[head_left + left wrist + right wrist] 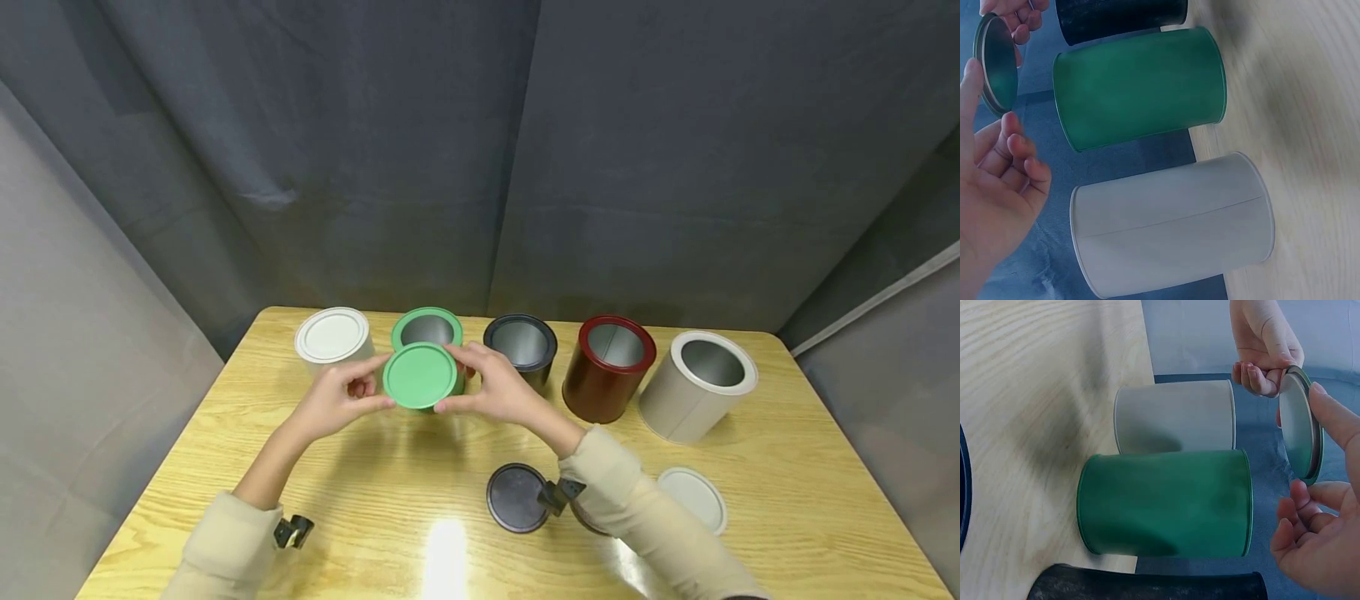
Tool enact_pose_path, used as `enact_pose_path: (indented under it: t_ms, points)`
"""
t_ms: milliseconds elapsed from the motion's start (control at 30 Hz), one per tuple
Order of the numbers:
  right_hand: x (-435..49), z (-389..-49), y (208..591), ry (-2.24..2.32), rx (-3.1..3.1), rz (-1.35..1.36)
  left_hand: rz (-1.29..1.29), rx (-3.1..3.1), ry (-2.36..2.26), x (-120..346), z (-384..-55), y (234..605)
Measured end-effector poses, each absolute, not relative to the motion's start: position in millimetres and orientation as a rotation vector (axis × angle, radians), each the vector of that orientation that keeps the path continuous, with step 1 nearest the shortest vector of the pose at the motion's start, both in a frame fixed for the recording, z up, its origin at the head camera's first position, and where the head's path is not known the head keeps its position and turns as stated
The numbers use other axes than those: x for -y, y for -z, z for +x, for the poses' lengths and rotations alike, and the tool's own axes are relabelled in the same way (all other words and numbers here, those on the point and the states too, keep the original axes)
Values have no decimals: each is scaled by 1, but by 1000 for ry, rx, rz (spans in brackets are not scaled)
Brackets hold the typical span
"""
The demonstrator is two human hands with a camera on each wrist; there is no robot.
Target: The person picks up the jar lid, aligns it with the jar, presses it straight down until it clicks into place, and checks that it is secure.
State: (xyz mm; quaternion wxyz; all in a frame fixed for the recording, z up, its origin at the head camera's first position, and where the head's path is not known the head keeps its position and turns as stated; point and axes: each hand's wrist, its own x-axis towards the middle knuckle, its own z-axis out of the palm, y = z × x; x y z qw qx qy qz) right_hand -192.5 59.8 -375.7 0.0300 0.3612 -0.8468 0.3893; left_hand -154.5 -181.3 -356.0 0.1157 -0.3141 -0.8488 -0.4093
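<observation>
Between both hands a green lid (420,376) is held by its edges, raised near the open green can (427,314). My left hand (342,395) pinches the lid's left edge with thumb and fingers. On the opposite edge, my right hand (495,383) pinches it the same way. In the right wrist view the lid (1300,425) stands apart from the mouth of the green can (1166,503), its pale underside turned toward the can. Just left of the green can is a white can (332,335) with its lid on.
Right of the green can stand a black can (521,342), a dark red can (609,367) and a larger white can (697,385), all uncovered. Nearer on the wooden table (360,500) lie a black lid (517,497) and a white lid (693,500); the right forearm partly covers another lid.
</observation>
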Motion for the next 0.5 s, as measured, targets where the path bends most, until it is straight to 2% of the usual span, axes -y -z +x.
enact_pose_path:
  t_ms: [267, 500]
  points:
    - [-63, -201, 370, -1187, 2696, 1063, -955, 2480, 1174, 193, -185, 382]
    - [-65, -210, 365, -1143, 2726, 1046, -983, 2480, 1122, 190, -197, 379]
